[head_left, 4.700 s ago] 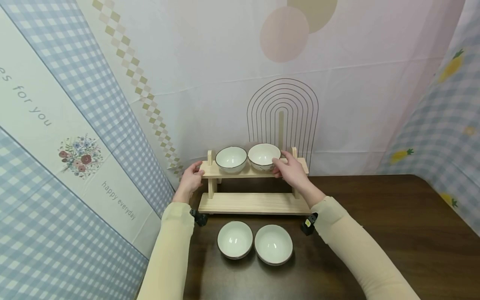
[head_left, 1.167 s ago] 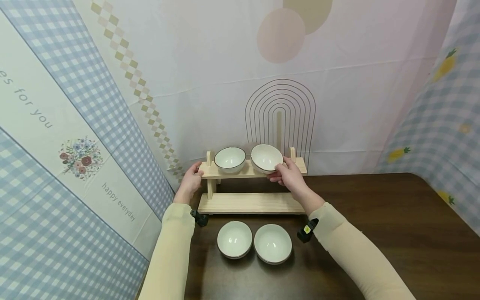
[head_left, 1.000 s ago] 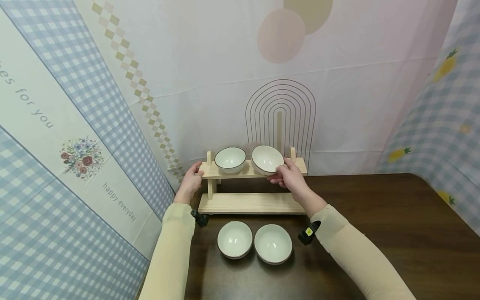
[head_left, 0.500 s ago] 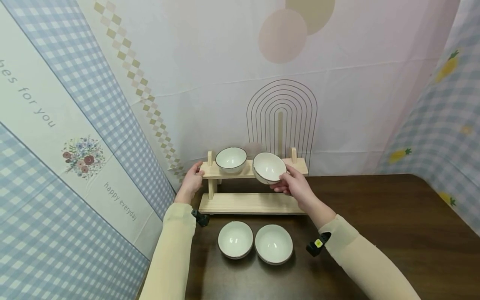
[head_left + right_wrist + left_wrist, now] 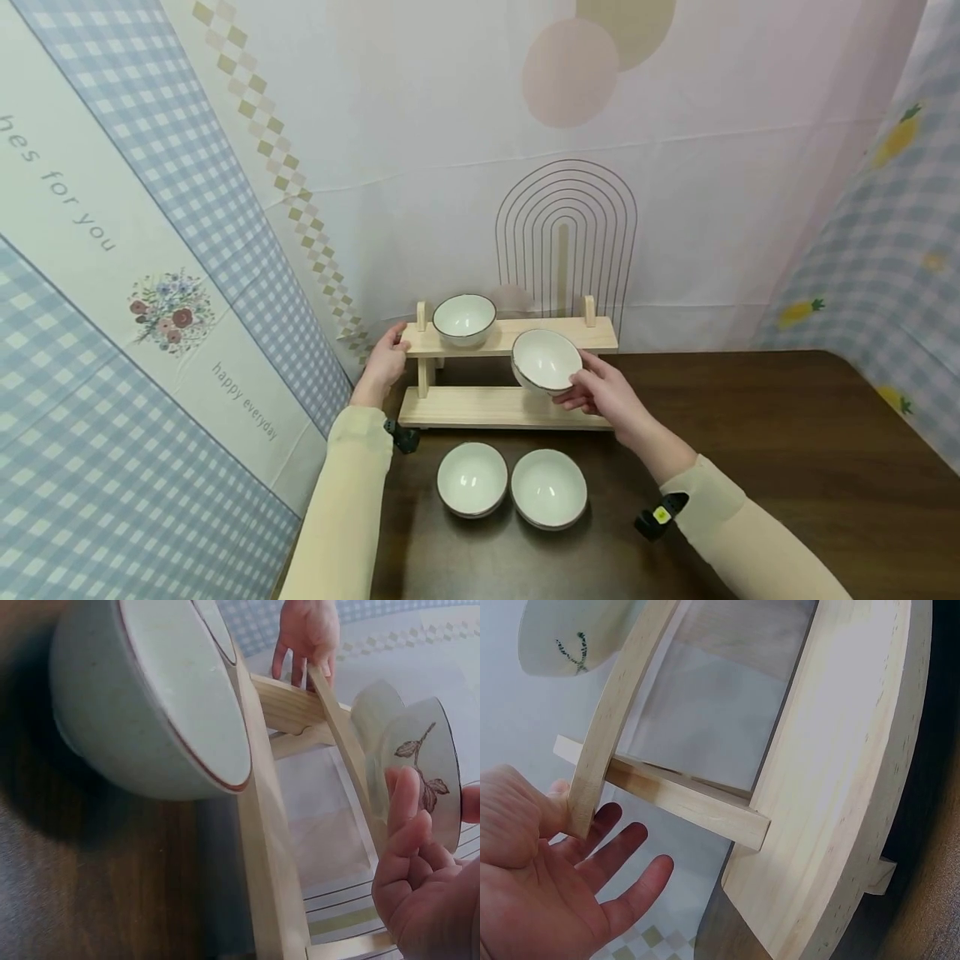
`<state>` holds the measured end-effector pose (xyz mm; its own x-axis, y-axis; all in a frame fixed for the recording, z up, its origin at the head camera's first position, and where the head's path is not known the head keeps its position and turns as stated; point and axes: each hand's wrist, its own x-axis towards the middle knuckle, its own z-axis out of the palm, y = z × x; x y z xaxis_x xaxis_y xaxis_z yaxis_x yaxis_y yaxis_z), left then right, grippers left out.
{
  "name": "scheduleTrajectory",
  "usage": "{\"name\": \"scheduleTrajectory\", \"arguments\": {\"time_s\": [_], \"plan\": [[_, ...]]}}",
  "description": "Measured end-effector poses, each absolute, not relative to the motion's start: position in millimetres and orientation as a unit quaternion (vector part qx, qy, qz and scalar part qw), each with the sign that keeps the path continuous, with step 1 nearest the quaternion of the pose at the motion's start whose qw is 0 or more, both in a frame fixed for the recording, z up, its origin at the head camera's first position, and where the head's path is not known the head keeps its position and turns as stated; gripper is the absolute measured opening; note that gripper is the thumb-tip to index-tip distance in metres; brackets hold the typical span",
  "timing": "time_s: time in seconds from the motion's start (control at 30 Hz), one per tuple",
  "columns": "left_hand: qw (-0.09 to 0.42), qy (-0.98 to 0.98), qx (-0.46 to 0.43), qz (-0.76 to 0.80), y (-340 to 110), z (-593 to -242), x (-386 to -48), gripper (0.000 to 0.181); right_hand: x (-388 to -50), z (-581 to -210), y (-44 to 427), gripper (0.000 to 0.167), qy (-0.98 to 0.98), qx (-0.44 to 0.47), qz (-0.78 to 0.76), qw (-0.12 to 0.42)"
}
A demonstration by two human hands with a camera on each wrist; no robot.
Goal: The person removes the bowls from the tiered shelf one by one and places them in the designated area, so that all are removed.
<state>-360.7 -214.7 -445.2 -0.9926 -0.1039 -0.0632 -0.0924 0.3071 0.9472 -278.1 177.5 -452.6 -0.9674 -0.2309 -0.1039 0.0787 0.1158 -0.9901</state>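
Note:
A white, dark-rimmed bowl [image 5: 546, 360] is pinched at its right side by the right hand [image 5: 606, 395]; it tilts slightly in front of the upper shelf's edge, above the lower shelf. In the right wrist view this bowl [image 5: 427, 769] shows a leaf pattern, with the fingers of the right hand [image 5: 427, 892] under it and the thumb at its rim. The left hand [image 5: 385, 360] grips the left end of the wooden rack's upper shelf [image 5: 551, 332]. In the left wrist view the left hand [image 5: 547, 877] has its thumb on the shelf end, other fingers spread beneath. Another bowl [image 5: 464, 318] stands upright on the upper shelf's left.
Two more white bowls, one at left [image 5: 472, 479] and one at right [image 5: 549, 488], stand side by side on the dark table [image 5: 757, 433] in front of the rack's lower shelf [image 5: 480, 406]. A patterned cloth [image 5: 420, 225] hangs behind, and checked cloths flank both sides.
The right hand has lifted the right-hand bowl off the upper shelf and brought it forward, lower and slightly right. The left hand keeps its grip on the rack.

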Motion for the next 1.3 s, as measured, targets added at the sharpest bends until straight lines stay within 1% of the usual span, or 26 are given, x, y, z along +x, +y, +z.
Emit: {"name": "scheduleTrajectory", "arguments": {"time_s": [0.3, 0.57, 0.8, 1.07, 1.3], "plan": [[0.003, -0.807, 0.056, -0.587, -216, -446, -359, 0.054, -259, -458, 190, 0.069, 0.748, -0.050, -0.650, 0.127], [0.000, -0.805, 0.057, -0.590, -215, -446, -360, 0.054, -250, -467, 205, 0.072, 0.760, -0.026, -0.635, 0.135], [-0.006, -0.803, 0.059, -0.593, -216, -444, -359, 0.054, -243, -475, 217, 0.072, 0.758, -0.023, -0.636, 0.143], [-0.009, -0.804, 0.065, -0.591, -213, -445, -361, 0.055, -241, -483, 242, 0.073, 0.767, -0.010, -0.623, 0.151], [-0.007, -0.798, 0.073, -0.598, -209, -444, -362, 0.055, -238, -490, 274, 0.073, 0.773, -0.019, -0.612, 0.166]]}}
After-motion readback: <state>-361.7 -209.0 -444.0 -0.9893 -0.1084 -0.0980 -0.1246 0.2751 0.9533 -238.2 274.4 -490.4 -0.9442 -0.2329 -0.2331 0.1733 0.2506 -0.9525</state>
